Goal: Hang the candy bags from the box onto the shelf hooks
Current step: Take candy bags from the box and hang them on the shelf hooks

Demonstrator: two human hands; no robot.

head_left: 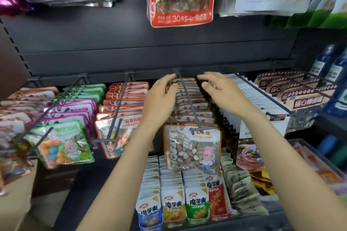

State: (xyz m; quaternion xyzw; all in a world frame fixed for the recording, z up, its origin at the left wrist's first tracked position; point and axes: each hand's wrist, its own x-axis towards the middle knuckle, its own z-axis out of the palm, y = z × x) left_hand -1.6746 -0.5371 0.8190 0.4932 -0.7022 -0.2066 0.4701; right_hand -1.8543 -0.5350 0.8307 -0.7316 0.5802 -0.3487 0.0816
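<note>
Orange-edged clear stone candy bags (pixel 191 148) hang in a packed row on the long dark metal hook (pixel 187 99), which runs from 12 o'clock at the back panel toward you. Your left hand (pixel 161 97) and right hand (pixel 221 92) flank the row's rear, fingers relaxed and spread; they seem to touch the bag tops, though blur hides it. Both sit equally near.

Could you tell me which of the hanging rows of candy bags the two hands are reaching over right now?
The Stone Candy row, orange-edged: the left hand and right hand flank its hook.
</note>
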